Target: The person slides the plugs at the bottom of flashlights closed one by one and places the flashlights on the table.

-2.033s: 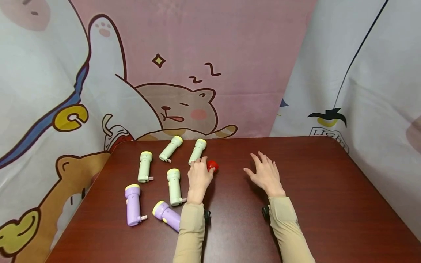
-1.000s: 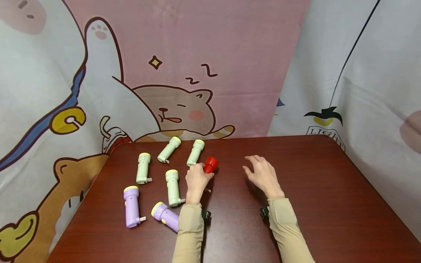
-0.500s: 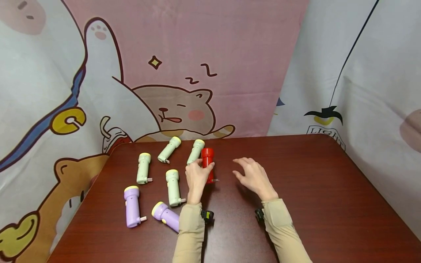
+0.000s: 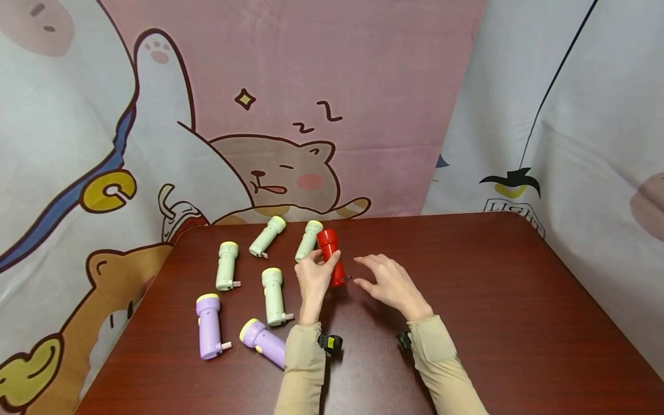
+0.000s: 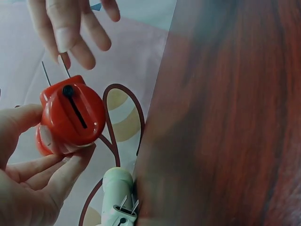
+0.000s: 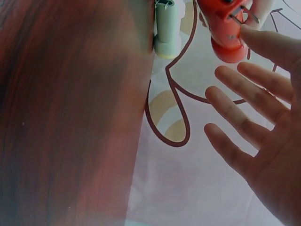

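Observation:
My left hand (image 4: 314,279) grips a red flashlight (image 4: 330,256) around its body, head pointing away from me. In the left wrist view the flashlight's rear end (image 5: 77,115) faces the camera, with two metal plug prongs (image 5: 55,70) sticking out from its side. My right hand (image 4: 391,286) is just to the right, fingers spread and holding nothing. Its thumb (image 6: 268,44) and fingertips are close to the prongs in the right wrist view. A pale green flashlight (image 4: 309,241) lies on the table right beside the red one.
More pale green flashlights (image 4: 273,297) and two purple flashlights (image 4: 210,327) lie on the left half of the brown table (image 4: 493,300), several with plug prongs folded out. A printed cartoon cloth (image 4: 311,69) hangs behind the table's far edge.
The red flashlight has come into view from behind my left hand and now tilts with its rear end to the right, raised off the table. My right hand has moved left towards it.

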### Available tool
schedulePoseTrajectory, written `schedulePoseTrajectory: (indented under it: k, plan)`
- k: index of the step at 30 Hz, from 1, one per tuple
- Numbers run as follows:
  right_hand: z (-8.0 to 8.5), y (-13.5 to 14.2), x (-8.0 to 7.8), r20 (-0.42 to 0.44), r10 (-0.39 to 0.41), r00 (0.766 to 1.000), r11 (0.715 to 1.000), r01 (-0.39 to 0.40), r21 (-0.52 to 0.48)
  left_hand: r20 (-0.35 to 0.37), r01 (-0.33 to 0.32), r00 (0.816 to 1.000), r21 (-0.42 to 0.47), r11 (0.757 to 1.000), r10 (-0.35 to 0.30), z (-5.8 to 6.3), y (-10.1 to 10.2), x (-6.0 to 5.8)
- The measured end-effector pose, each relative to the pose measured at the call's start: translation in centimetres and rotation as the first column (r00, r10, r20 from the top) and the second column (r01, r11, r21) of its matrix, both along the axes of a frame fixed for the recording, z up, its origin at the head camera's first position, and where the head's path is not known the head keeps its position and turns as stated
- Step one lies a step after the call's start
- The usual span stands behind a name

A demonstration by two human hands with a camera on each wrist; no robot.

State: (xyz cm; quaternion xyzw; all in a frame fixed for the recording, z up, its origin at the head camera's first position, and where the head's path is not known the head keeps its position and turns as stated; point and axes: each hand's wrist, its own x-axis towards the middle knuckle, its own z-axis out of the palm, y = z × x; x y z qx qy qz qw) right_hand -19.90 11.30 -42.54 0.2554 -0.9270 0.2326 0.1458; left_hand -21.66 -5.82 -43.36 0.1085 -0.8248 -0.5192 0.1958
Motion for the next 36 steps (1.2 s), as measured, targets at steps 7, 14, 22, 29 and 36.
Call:
schedulePoseTrajectory:
  k: [7,14,22,29,36]
  plan:
    - [0.2,-0.4,0.4,-0.009,0.044,0.999,0.999,-0.044,0.006,-0.022,0.027,0.999,0.036,0.999,-0.027,-0.1,0.4,0.1]
    - [0.4,-0.7,0.5,-0.013,0.07,0.997,0.997,-0.07,0.026,-0.051,0.049,0.998,0.051,0.997,-0.047,0.0,0.5,0.2]
    - [0.5,-1.0,0.5,-0.042,0.071,0.997,0.997,-0.069,0.033,-0.064,0.046,0.997,0.044,0.998,-0.043,0.4,0.7,0.5]
    - [0.5,-1.1,0.5,-0.066,0.08,0.995,0.997,-0.078,0.025,-0.074,0.05,0.996,0.048,0.998,-0.047,0.6,0.8,0.6]
    - [0.6,-1.0,0.5,-0.086,0.107,0.991,0.994,-0.107,0.006,-0.062,0.05,0.997,0.056,0.997,-0.047,0.9,0.8,0.8]
